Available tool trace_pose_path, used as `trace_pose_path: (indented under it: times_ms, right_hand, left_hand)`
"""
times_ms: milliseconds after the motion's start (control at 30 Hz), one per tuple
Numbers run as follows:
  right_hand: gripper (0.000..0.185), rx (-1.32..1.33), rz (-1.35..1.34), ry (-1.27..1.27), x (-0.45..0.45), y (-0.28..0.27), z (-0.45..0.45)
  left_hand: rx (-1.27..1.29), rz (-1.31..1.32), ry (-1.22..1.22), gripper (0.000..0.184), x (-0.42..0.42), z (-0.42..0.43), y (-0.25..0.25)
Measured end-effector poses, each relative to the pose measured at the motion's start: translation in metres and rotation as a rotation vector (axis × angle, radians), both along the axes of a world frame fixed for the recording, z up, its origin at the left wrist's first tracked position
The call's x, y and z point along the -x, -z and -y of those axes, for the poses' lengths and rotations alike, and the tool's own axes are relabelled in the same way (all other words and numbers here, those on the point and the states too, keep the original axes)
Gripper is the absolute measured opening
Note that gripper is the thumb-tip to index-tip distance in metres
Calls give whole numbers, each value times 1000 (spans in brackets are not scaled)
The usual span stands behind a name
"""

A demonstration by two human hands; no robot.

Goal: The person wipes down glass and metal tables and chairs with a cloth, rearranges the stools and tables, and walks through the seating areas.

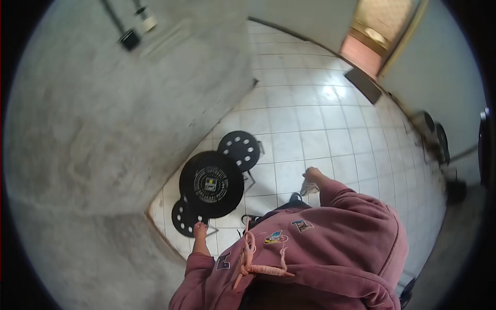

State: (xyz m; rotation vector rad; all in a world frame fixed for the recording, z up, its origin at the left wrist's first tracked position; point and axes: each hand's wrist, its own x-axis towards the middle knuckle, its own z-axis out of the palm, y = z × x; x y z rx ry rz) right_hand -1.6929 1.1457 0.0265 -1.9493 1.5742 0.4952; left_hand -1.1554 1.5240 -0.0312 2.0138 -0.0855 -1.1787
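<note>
My right hand point(311, 174) is closed around a crumpled whitish cloth point(310, 187), held out in front of my body above the tiled floor. My left hand point(200, 229) overlaps the edge of a black round stool point(182, 219) with holes in its seat. Whether it touches the stool or hangs above it, I cannot tell, and its fingers are too small and blurred to read. Between this stool and a second black stool point(239, 150) stands a round black table point(190, 191) with printed rings and a small label point(211, 184) at its centre.
A bare grey wall point(103, 129) runs close along the left, meeting the white tiled floor point(289, 134). At the upper right, a dark mat point(363, 85) lies by an open doorway point(364, 46). Dark objects, including a fan-like round one point(440, 142), stand along the right wall.
</note>
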Motion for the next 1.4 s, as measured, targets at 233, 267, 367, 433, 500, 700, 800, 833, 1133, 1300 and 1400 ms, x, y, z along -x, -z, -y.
trace_pose_path:
  times_ms: [233,267,367,433,500,700,800,833,1133,1300,1400]
  right_hand:
    - [33,66,566,342,15,-122,36]
    - [35,25,633,380,19,-132,45]
    - [41,-181,950,574,35,-142,64]
    - [47,-255,1169,724,50,-160,73]
    - [50,-165,1102,694,90,-157,90]
    - [50,-250,1051,990,179,-123,87]
    - [37,-269,1020,1249,197,-92,81]
    - [37,-281,1000,1307,202,-81,79]
    - [32,-27,599,1431,252,-23,113]
    - [28,-82,281,1005,278,40,173]
    - [35,-227,510,1230,262,11,237]
  left_hand:
    - [282,-51,522,44,192,266,-130]
    - [323,-83,649,50,233,298,-142]
    - [455,-230,875,65,369,365,-193]
    - [392,-540,999,69,425,401,-201]
    - [397,-585,1068,57,454,430,-182]
    - [171,-668,809,28,439,487,-143]
    - [39,-425,718,28,372,523,-82]
    - [47,-281,696,29,361,526,-89]
    - [-208,545,1479,36,206,646,1]
    - [9,425,1127,59,276,729,-52]
    - [202,366,1041,48,317,747,-134]
